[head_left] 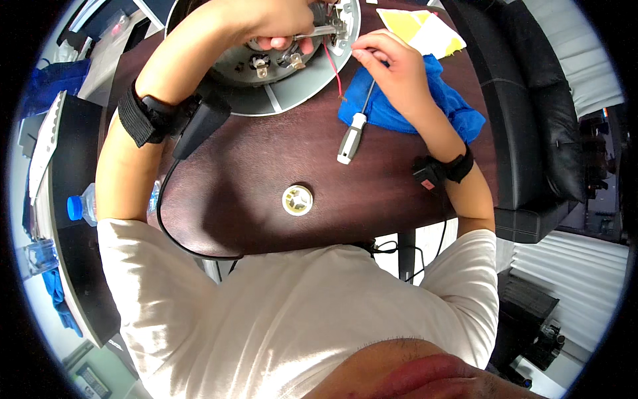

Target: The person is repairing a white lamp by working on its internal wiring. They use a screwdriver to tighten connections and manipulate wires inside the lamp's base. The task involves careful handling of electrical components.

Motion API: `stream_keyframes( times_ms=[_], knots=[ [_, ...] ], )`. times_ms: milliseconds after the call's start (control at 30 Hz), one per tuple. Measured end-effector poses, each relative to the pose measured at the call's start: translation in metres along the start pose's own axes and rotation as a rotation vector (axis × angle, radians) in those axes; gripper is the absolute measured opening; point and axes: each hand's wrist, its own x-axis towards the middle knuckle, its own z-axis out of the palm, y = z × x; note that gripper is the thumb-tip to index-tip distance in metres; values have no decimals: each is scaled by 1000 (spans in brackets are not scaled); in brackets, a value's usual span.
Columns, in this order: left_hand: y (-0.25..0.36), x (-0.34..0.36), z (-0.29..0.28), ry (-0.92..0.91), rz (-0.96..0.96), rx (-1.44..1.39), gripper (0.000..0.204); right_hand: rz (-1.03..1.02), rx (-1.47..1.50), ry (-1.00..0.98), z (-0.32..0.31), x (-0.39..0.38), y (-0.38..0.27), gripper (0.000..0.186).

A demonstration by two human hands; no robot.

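Note:
At the top of the view, a round grey appliance base [292, 97] lies with its inner metal parts and wiring exposed. My left hand [276, 20] reaches over it, fingers curled around a slim silver metal tool [323, 30]; its exact kind is partly hidden. The tool's far end meets a metal fitting near the base's right rim. Just outside that rim, my right hand [397, 66] has thumb and fingers pinched together, and whatever is between them cannot be made out. A red wire [334, 66] hangs from the base over its edge, left of my right fingertips.
A screwdriver [352, 139] with a grey and white handle leans on a blue cloth [452, 100]. Behind lies a yellow and white cloth [425, 30]. A white plastic ring [297, 199] sits near the table's front edge; a capped bottle [83, 206] stands left.

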Motion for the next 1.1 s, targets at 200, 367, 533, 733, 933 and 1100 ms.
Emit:
stream_keyframes(
  times_ms=[200, 367, 533, 733, 933, 1100],
  knots=[
    [14, -11, -4, 14, -62, 98, 61, -14, -154, 19, 6, -2, -19, 7],
    [41, -25, -9, -26, -147, 246, 67, 39, -279, 47, 13, 2, -15, 6],
    [33, -24, -8, -24, -99, 154, 67, 89, -300, 53, 16, 3, -14, 5],
    [31, -21, -8, -60, -40, 161, 65, 153, -209, 144, 24, 0, -14, 18],
    [20, -28, -11, -40, 38, 88, 63, 269, -67, 184, 25, 0, -5, 21],
    [28, -23, -11, -54, -85, 137, 63, 388, 33, -4, 16, 7, -17, 17]
  ],
)
